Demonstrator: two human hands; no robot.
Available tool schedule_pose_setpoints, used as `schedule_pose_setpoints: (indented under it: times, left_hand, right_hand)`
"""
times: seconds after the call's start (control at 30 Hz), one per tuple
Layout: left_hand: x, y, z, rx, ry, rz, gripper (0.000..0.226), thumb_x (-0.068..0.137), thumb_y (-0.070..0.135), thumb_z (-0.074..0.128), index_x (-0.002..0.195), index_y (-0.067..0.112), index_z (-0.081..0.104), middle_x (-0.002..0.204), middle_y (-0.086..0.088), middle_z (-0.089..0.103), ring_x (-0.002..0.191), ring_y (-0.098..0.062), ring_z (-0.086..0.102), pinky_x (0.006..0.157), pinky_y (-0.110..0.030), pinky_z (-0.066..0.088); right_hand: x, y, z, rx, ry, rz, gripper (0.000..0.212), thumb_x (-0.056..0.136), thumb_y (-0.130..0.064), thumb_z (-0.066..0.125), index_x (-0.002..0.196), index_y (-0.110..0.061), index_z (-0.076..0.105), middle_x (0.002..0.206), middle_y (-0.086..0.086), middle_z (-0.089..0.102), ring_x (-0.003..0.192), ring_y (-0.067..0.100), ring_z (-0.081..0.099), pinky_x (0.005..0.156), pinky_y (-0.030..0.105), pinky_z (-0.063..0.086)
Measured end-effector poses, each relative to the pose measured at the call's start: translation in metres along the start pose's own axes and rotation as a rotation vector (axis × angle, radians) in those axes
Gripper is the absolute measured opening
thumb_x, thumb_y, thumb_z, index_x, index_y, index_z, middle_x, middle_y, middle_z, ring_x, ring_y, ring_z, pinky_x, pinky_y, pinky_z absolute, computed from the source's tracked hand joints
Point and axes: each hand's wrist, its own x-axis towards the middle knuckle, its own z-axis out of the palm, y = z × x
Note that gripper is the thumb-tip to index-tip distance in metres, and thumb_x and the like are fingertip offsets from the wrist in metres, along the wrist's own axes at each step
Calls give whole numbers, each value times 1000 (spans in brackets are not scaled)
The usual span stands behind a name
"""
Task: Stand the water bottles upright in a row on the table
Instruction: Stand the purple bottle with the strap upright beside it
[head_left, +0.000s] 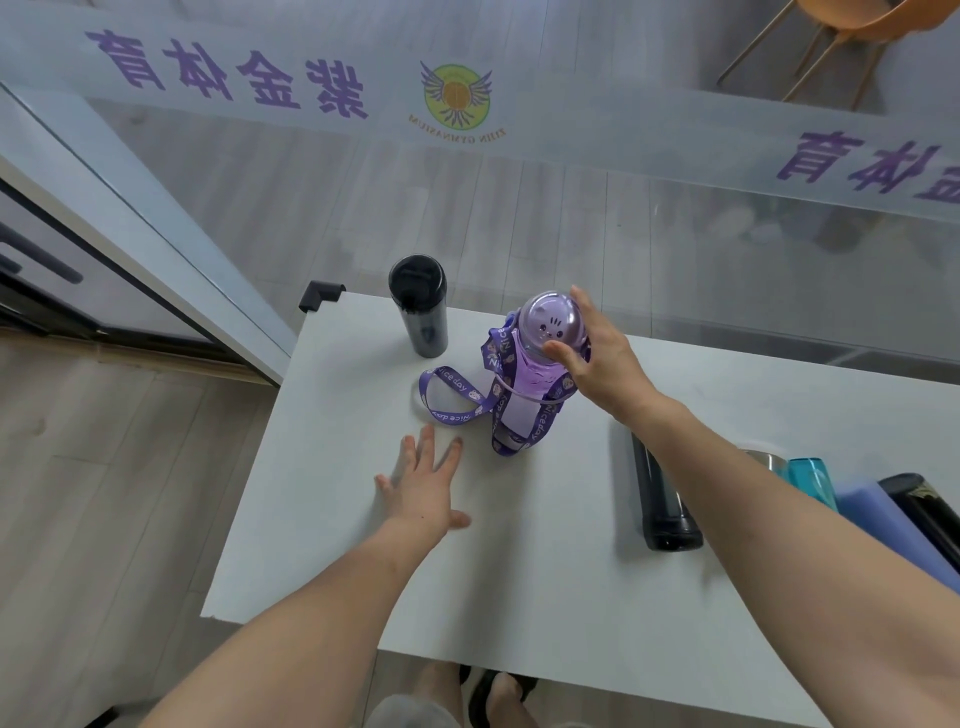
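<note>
Head view looks down on a white table whose left and near edges are both in sight. Its far-left corner wears a black corner guard, and the far edge runs close along a glass wall. Bare tabletop lies open at the near left, around the left hand, and in the middle between the two forearms. That hand is palm down with fingers spread apart, holding nothing; whether it presses the top or hovers just over it I cannot tell.

Near the far-left corner a black tumbler stands upright. Just right of it stands the purple bottle, also upright, with its "Nice day" strap looped on the tabletop toward the left hand. The right hand grips its domed lid, thumb on the near side and fingers curled over the far side.

Its forearm covers the far end of a black bottle lying on its side, right of the purple one and well apart from it. Farther right, behind the arm, a steel-capped bottle, a teal bottle, a lavender bottle and a black flask lie packed side by side. Only parts of them show, and the frame edge cuts off the last two.

A white door frame slants past the table's left side. The glass carries purple lettering, and an orange chair stands beyond it at the upper right. Sandalled feet show below the near edge.
</note>
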Motion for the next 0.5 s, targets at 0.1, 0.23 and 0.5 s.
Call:
schedule_pose_setpoints:
  times: [0.1, 0.23, 0.5]
  left_hand:
    - [0, 0, 0, 0, 1, -2, 117, 86, 57, 77, 164, 42, -9, 170, 1, -27, 158, -29, -20, 115, -68, 28]
    - [0, 0, 0, 2, -3, -3, 116, 86, 57, 77, 163, 42, -9, 170, 1, -28, 158, -28, -21, 116, -68, 28]
    - [-1, 1, -1, 5, -7, -5, 116, 87, 56, 77, 164, 41, -9, 170, 0, -27, 158, -29, -21, 116, -69, 27]
  right_hand:
    - [5, -2, -2, 21, -12, -5, 83, 98, -35, 71, 165, -24, 23, 156, 9, 48, 137, 28, 51, 116, 43, 43]
    - [14, -2, -6, 66, -51, 0, 84, 98, -33, 71, 166, -27, 23, 157, 8, 46, 137, 26, 50, 116, 38, 41]
    - [14, -3, -4, 118, -59, 3, 84, 99, -32, 71, 166, -29, 20, 161, 5, 40, 140, 23, 47, 117, 36, 38]
